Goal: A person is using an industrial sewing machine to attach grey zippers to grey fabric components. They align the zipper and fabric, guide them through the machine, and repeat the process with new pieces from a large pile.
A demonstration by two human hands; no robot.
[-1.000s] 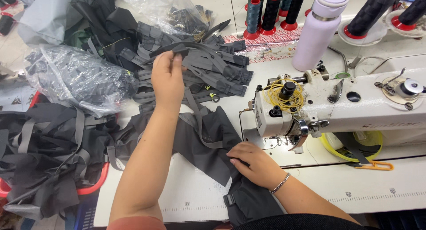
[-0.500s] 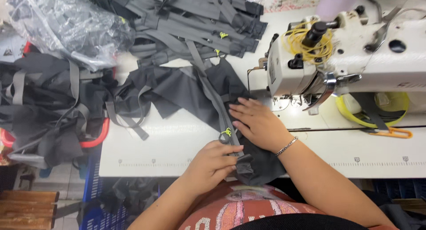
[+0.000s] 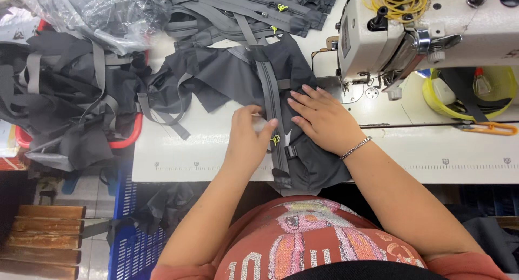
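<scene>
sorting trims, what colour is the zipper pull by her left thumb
Bright yellow-green zipper pull, on the grey zipper strip; head view.

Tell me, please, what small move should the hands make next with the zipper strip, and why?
Probably slide the dark fabric piece toward the sewing machine: the left hand pinches the grey zipper strip onto it, the right hand presses it flat, and the needle is just beyond.

We see dark grey fabric (image 3: 303, 74) with a lighter grey zipper (image 3: 272, 91), a white machine (image 3: 432, 37), yellow thread (image 3: 394, 1), orange scissors (image 3: 489, 128), a blue crate (image 3: 132, 247).
</scene>
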